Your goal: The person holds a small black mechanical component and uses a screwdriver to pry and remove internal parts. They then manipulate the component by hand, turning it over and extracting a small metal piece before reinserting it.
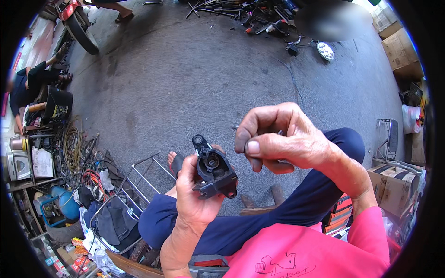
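Observation:
In my left hand (194,190) is a black housing (215,171) with a round opening, inner fitting visible, and a mounting lug with a metal-ringed hole at its top. My thumb lies along its left side. Just to the right and slightly above, my right hand (273,139) is closed, thumb against curled index finger; a thin metal bit shows behind the fingers, but I cannot make out what they hold. The two hands are apart. My legs in dark blue trousers are bent beneath them.
A wire rack (141,172), cables (74,148) and a blue tank (65,204) lie left. A person (32,88) is at upper left, near a motorbike wheel (81,34). Loose parts (245,11) and a round lamp (325,51) lie ahead; cardboard boxes (401,51) stand right.

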The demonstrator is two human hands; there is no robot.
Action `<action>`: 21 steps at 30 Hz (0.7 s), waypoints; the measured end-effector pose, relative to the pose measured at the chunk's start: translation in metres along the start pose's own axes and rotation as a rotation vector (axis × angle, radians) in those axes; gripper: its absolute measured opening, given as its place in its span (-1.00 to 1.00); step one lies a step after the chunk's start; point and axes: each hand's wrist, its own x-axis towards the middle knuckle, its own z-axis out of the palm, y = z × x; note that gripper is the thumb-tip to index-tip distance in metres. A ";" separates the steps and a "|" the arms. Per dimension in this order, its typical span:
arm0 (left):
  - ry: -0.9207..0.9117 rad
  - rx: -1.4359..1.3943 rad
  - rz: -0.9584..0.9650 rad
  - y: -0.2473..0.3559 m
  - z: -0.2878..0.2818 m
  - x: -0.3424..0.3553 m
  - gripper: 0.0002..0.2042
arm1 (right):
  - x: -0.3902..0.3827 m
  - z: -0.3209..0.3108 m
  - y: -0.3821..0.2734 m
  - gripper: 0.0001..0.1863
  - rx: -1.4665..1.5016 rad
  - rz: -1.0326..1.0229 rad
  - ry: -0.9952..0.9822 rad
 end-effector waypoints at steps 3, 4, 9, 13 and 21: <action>0.073 -0.041 0.020 -0.005 0.005 -0.001 -0.59 | -0.001 -0.001 0.003 -0.77 -0.050 0.005 -0.022; 0.041 -0.002 0.033 -0.005 0.008 -0.002 -0.61 | -0.002 0.001 0.003 -0.73 -0.043 -0.006 -0.004; 0.081 0.115 0.092 -0.005 0.009 -0.005 -0.59 | -0.002 0.001 0.000 -0.54 -0.064 -0.066 0.007; 0.058 0.142 0.094 -0.005 0.006 -0.003 -0.61 | -0.003 -0.001 0.001 -0.55 -0.078 -0.066 0.011; 0.223 0.097 0.086 -0.003 0.010 -0.004 -0.63 | -0.001 -0.005 0.003 -0.67 -0.047 -0.057 -0.026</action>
